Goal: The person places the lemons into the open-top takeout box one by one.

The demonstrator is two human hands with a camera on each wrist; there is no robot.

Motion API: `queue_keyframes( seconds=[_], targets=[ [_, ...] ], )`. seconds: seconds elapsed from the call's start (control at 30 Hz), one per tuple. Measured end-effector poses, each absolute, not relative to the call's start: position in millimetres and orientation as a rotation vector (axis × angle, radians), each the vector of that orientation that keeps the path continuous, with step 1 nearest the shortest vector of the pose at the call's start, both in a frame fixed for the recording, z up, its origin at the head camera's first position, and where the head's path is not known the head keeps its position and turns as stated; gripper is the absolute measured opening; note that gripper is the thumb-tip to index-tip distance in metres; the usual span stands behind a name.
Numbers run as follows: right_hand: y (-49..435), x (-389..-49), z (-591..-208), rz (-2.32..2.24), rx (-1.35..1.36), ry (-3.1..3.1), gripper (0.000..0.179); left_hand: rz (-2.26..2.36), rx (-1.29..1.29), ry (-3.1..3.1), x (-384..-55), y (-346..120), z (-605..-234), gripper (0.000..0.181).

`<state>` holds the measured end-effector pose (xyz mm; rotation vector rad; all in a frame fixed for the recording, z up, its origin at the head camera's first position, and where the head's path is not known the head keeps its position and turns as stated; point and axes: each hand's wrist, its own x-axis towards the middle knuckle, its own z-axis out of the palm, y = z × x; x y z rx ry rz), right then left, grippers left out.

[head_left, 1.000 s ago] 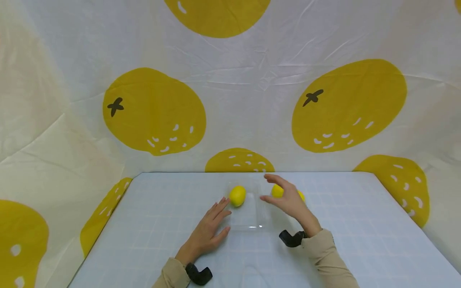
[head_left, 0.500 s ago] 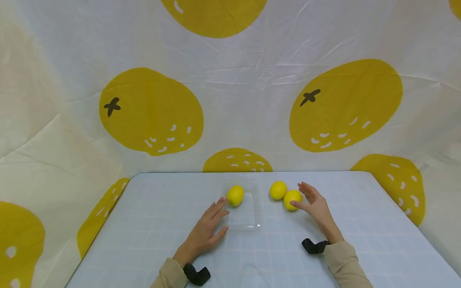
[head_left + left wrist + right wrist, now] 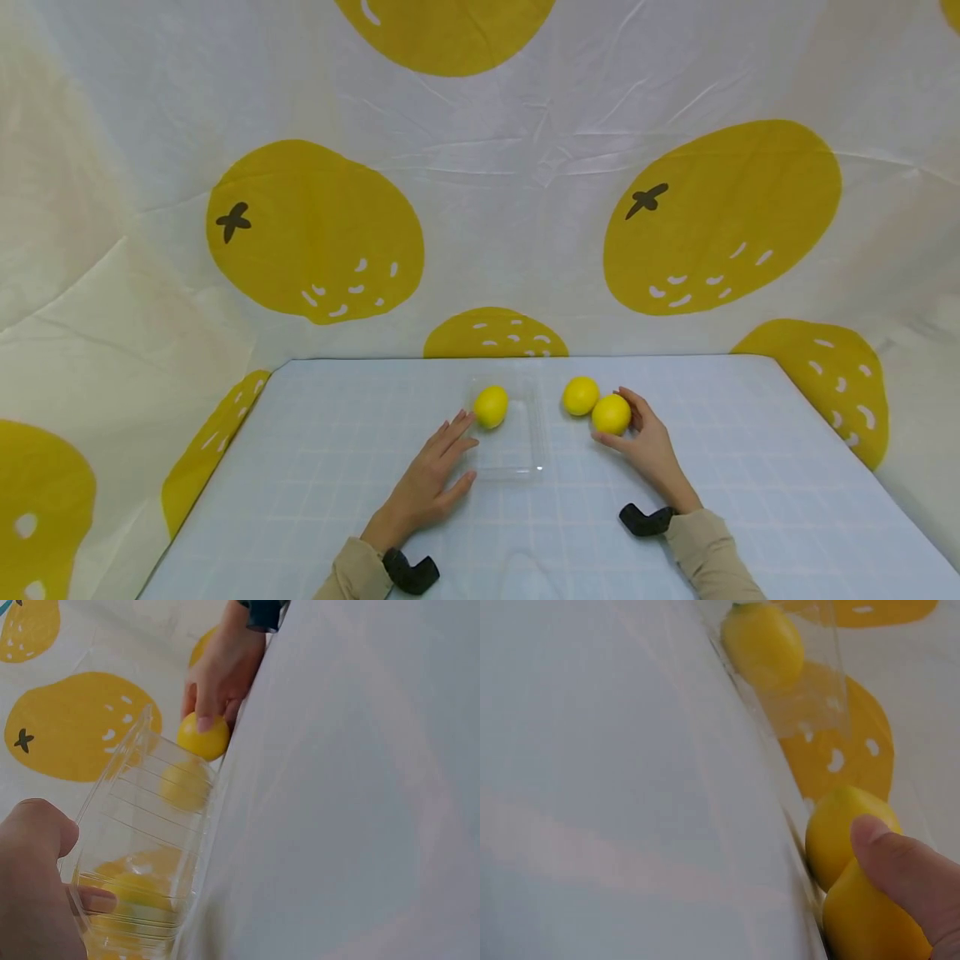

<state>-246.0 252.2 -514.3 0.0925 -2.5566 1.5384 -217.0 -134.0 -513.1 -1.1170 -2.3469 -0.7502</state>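
Note:
My right hand point(image 3: 651, 443) holds a yellow lemon point(image 3: 611, 414) between thumb and fingers, on the table right of the container. In the right wrist view the thumb point(image 3: 900, 866) lies over this lemon point(image 3: 870, 919). A second lemon point(image 3: 581, 396) sits just behind it to the left. The third lemon point(image 3: 491, 407) lies inside a clear plastic container point(image 3: 537, 433), near its back left. My left hand point(image 3: 426, 479) rests by the container's left side with fingers extended; in the left wrist view its fingers point(image 3: 97, 900) are at the container's wall.
Everything stands on a table with a pale checked cloth point(image 3: 315, 467). A white curtain with large printed yellow fruits point(image 3: 517, 242) hangs behind the table and at its sides. A black wrist camera point(image 3: 647, 520) sits on the right wrist, another point(image 3: 410, 572) on the left.
My right hand moved right from beside the container, then came in around the nearer right-hand lemon and took hold of it. The left hand has stayed at the container.

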Motion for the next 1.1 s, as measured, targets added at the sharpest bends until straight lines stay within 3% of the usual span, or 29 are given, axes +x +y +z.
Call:
queue_keyframes(
  seconds=[1.1],
  targets=[
    [246.5,-236.4,-512.6,1.384,-0.009,-2.366,0.084,-0.74,-1.124,-2.335,-216.7,-133.7,-511.4,0.038]
  ],
)
